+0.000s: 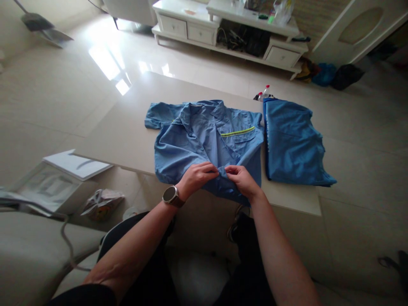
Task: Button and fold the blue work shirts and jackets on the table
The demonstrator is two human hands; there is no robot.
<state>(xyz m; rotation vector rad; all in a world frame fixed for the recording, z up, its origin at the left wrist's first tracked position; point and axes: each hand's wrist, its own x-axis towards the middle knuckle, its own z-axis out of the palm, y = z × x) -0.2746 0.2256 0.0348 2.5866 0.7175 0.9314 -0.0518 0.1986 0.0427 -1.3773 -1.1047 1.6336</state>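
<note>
Where the creased blue shirt [207,140] overhangs the smooth table [124,131], both hands [198,175] [244,180] pinch its front.

On the table [121,140] lies the shirt [178,148], and just to the right of it lies the folded cloth [291,146]. The left hand [198,176] and the right hand [242,178] are side by side at the near part of the shirt. Behind the folded cloth there are bottles [267,91]. Farther behind stands the cabinet [200,34], with bags [324,75] on the floor [360,161] beside its right end. The box [51,187] is at the near left of the table.
</note>
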